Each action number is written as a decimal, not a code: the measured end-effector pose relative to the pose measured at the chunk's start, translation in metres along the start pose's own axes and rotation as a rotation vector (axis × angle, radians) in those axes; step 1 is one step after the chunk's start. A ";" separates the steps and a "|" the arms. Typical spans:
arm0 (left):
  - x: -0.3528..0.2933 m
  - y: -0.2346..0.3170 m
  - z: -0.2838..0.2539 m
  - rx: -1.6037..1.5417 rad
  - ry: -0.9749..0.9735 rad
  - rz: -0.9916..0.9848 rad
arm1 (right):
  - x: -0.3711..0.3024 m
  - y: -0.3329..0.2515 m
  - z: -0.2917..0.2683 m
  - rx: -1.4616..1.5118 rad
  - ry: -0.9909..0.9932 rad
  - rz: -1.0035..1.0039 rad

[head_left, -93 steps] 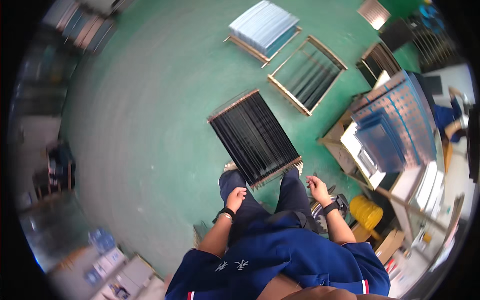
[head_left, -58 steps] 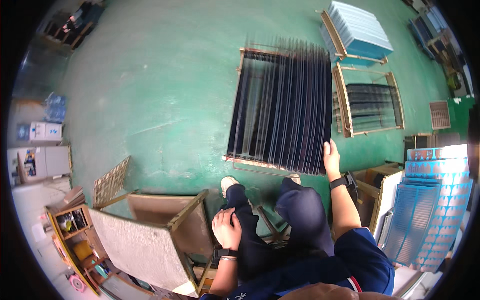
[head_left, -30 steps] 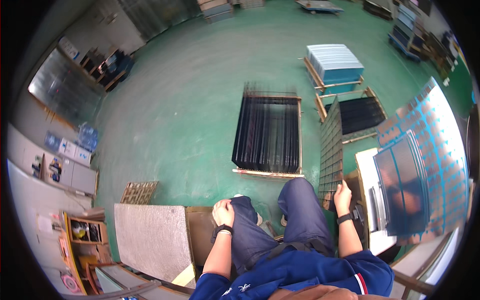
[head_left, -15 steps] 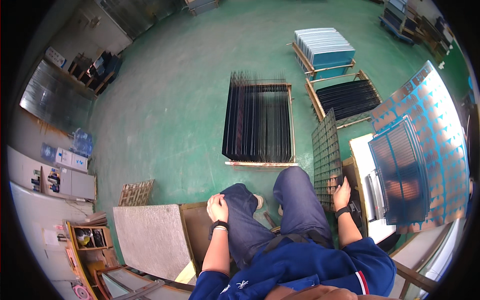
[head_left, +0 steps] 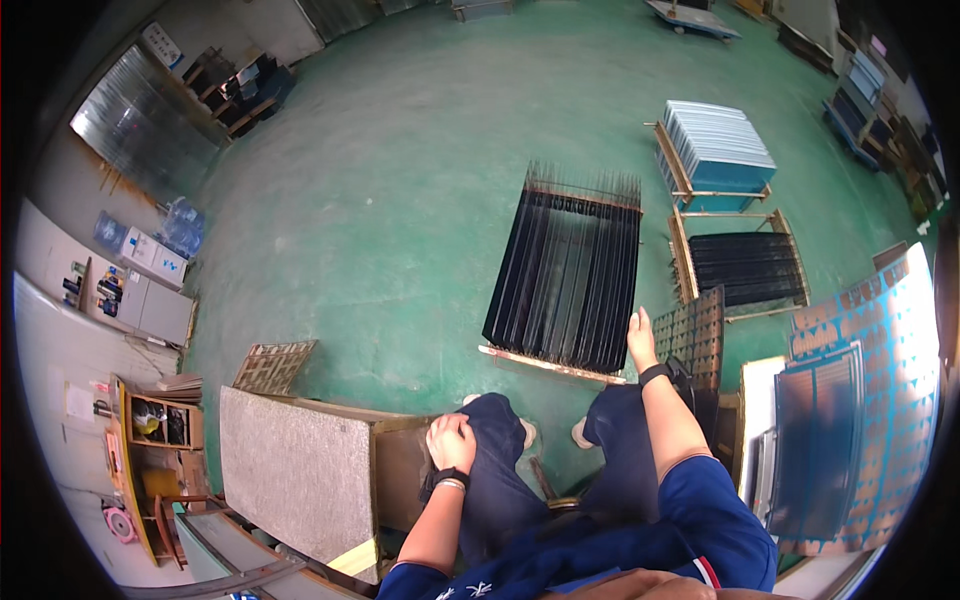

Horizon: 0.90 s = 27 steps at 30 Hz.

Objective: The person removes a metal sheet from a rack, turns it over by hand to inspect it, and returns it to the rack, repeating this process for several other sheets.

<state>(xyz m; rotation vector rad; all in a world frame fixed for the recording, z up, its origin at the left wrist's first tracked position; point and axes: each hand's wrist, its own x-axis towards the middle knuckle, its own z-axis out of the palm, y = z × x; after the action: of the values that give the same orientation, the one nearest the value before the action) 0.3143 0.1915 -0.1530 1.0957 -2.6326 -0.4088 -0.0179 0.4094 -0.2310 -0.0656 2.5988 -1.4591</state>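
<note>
My left hand point(head_left: 450, 442) rests on my left knee, its fingers relaxed over the dark trousers. My right hand point(head_left: 641, 338) reaches forward, fingers stretched out, beside the near right corner of a rack of upright thin black sheets point(head_left: 565, 280). Whether the fingertips touch the outermost sheet I cannot tell; nothing shows held in the hand. Just right of that hand stands a gridded dark panel point(head_left: 695, 338), partly hidden behind my wrist.
Beyond, on the green floor, stand a rack of blue-white sheets point(head_left: 718, 160) and another of black sheets point(head_left: 745, 268). Blue-and-copper patterned sheets point(head_left: 880, 400) lean at right, near a blue framed screen point(head_left: 818, 440). A grey-topped box point(head_left: 295, 470) stands at left, beside a small gridded panel point(head_left: 275, 367).
My right hand has left the gridded panel's edge and moved forward to the rack of black sheets. The view has turned left. My left hand stays on my knee.
</note>
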 end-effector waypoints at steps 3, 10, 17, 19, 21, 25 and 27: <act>0.015 0.013 0.012 -0.046 -0.032 0.018 | 0.038 0.112 0.019 0.115 0.016 0.028; 0.016 0.001 -0.002 0.026 -0.013 -0.041 | -0.003 -0.009 0.007 -0.365 0.044 0.122; 0.022 0.006 0.009 -0.014 -0.007 -0.001 | 0.025 0.018 -0.017 -0.406 -0.098 -0.111; 0.018 0.009 0.005 -0.006 -0.001 -0.009 | 0.013 -0.045 -0.059 -0.444 -0.131 -0.174; 0.017 0.008 0.006 -0.026 0.010 -0.008 | -0.010 -0.107 -0.127 -0.444 -0.056 -0.315; 0.014 0.010 0.002 -0.133 0.009 0.006 | -0.094 -0.187 -0.282 0.018 -0.113 -0.179; 0.013 0.004 0.006 -0.179 0.006 -0.002 | -0.137 -0.200 -0.320 0.323 -0.101 -0.146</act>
<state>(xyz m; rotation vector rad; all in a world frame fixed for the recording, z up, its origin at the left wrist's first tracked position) 0.3005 0.1858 -0.1552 1.0401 -2.5319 -0.6263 0.0582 0.5907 0.1188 -0.2857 2.2895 -1.8540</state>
